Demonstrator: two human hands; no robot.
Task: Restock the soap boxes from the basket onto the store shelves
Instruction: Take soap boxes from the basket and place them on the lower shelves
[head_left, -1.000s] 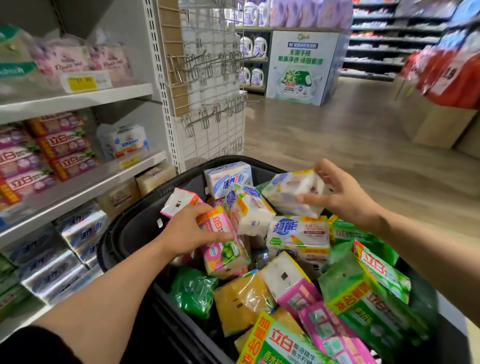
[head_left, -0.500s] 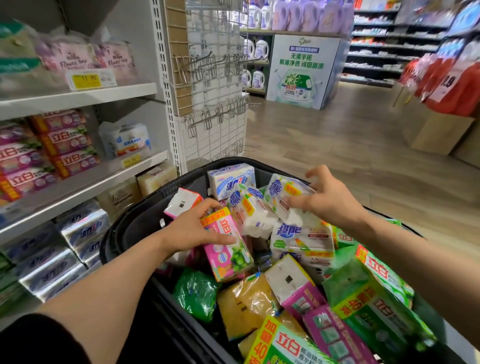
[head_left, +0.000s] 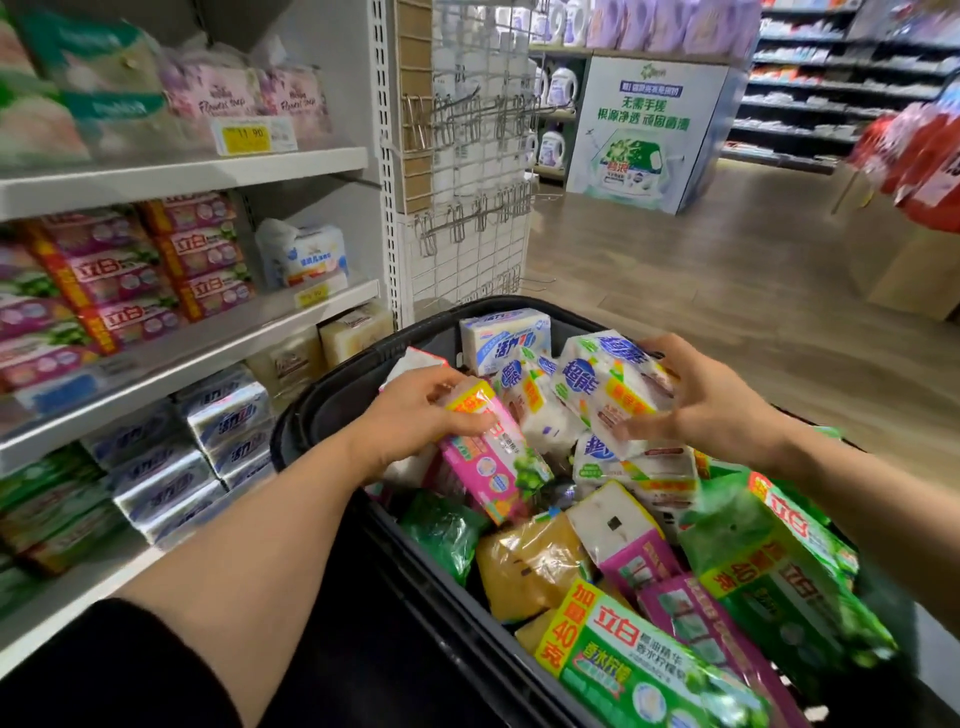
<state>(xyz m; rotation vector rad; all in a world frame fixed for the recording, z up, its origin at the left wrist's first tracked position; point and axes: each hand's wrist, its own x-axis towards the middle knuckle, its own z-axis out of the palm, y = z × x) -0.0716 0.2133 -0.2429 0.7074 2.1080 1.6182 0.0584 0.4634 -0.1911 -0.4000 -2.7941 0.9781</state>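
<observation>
Crowding the black plastic basket to its rim, wrapped soap packs leave little room; stocked white shelves stand just left. Left hand grasps a pink-and-yellow soap pack; right hand clasps a white-and-blue soap pack.

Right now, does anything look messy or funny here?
Yes. The soap packs in the black basket lie jumbled at all angles, unlike the neat stacks on the shelves. Nothing looks torn or spilled.

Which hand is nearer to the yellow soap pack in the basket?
Left. The left hand grips a pink pack above-left of the yellow soap pack; the right hand holds a white pack farther up-right.
</observation>
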